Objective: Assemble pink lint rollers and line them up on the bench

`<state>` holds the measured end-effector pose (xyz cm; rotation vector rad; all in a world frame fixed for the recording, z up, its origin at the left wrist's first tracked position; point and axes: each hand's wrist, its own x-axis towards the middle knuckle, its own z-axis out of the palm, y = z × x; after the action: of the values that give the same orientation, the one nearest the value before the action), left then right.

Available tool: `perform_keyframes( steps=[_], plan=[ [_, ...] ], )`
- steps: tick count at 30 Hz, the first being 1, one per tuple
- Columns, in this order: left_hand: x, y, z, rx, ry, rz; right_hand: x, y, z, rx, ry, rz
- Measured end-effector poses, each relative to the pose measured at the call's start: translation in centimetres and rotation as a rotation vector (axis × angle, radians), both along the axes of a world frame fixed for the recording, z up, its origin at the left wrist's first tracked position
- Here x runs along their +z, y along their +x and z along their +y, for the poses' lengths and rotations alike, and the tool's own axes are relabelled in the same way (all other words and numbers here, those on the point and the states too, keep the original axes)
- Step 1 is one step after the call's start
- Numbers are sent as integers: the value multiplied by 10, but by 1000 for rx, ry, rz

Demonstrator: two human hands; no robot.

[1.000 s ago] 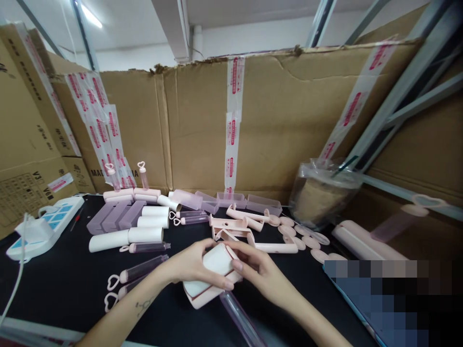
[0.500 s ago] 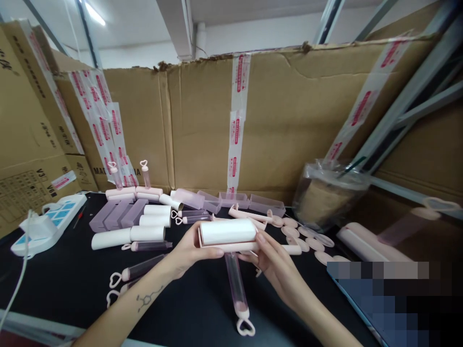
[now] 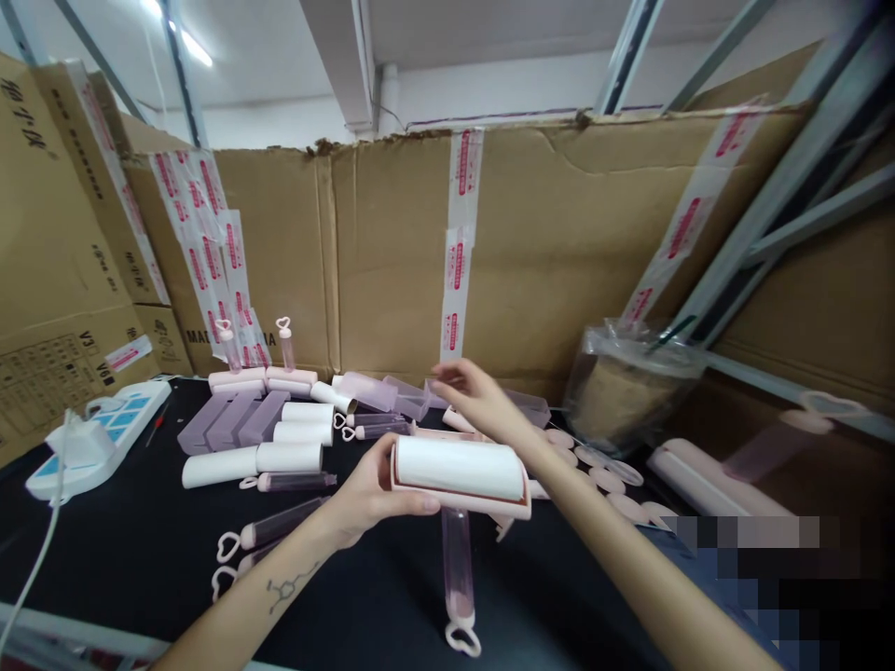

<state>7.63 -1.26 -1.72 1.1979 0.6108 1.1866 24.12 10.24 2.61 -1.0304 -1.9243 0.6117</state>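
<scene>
My left hand [image 3: 374, 494] grips a lint roller [image 3: 458, 471] by the left end of its pale pink head. A white roll lies in that head, and a clear purple handle [image 3: 458, 559] with a heart-shaped loop points down toward me. My right hand [image 3: 472, 391] is off the roller, stretched out over the back of the table with its fingers apart. Beside its fingertips are translucent purple covers [image 3: 409, 398], partly hidden by the hand; whether it touches one I cannot tell. Beneath its wrist lie pink frame parts [image 3: 458, 421], mostly covered.
At left are white rolls [image 3: 220, 466], purple covers [image 3: 230, 419], loose handles [image 3: 286, 522] and a power strip [image 3: 98, 443]. Pink discs [image 3: 607, 480] and a bagged cup [image 3: 626, 387] are at right. Cardboard [image 3: 545, 252] walls the back; another roller [image 3: 720, 480] is at far right.
My right hand has let go of the lint roller and moved up and away to the back covers. My left hand keeps hold of the roller, which has shifted slightly right. The view has tilted slightly.
</scene>
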Motion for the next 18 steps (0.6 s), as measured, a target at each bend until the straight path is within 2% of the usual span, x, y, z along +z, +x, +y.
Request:
perform_keyframes(
  steps=[3,7,10,13,15,18],
  plan=[
    [0,3,-3,1,29,-24,-5,-39,32,16,-25,-139],
    [-4,7,-3,20,18,-59,-29,-67,52,-67,-47,-268],
    [-9,9,-2,45,1,-67,-43,-70,55,-99,-31,-283],
    [-9,10,-1,63,6,-88,-49,-66,57,-94,-5,-201],
    [-8,10,-2,52,-7,-103,-47,-61,58,-88,11,-104],
    [-4,11,-2,34,-40,-110,-35,-42,53,-88,22,66]
  ],
)
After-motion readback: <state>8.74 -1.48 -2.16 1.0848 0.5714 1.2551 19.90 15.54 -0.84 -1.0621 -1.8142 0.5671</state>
